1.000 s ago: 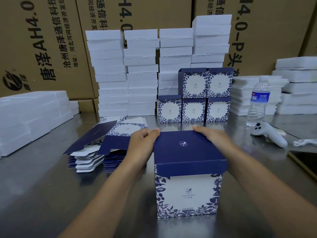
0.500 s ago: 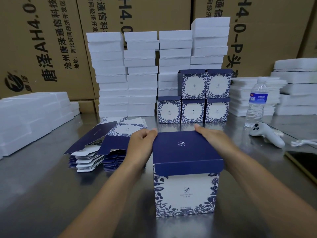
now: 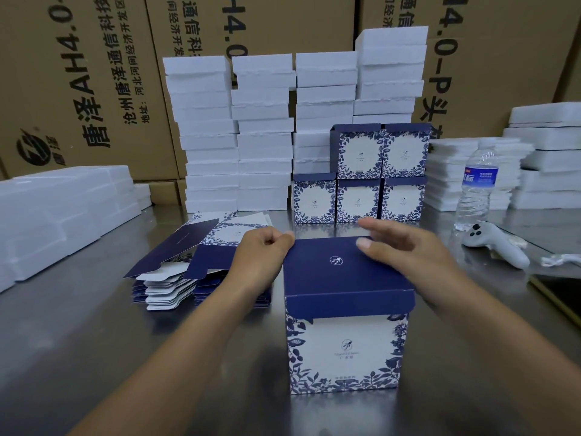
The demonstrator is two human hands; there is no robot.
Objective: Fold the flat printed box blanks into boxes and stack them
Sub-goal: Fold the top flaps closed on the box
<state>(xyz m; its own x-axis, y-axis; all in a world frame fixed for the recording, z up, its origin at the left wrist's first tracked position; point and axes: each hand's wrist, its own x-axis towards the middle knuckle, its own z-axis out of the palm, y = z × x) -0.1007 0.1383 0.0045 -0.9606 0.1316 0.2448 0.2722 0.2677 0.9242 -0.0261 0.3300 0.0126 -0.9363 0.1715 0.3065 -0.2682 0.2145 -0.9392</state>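
The folded box (image 3: pixel 345 347) stands on the counter (image 3: pixel 94 357) before me, lid (image 3: pixel 342 272) down, my left grip (image 3: pixel 262 250) curled at its back-left corner (pinching or not, I cannot tell), my right grip (image 3: pixel 405 250) released over the lid, so closing seems done and next I need a two-sided hold to lift it onto the finished boxes (image 3: pixel 358 199).

Folded box (image 3: pixel 345 350): stands upright, navy lid folded down, front lip overlapping a white face printed with blue leaves.
Flat blanks (image 3: pixel 169 283): fanned pile lying just left of the folded box.
Finished boxes (image 3: pixel 358 201): 5 behind the folded box, 3 below, 2 on top.
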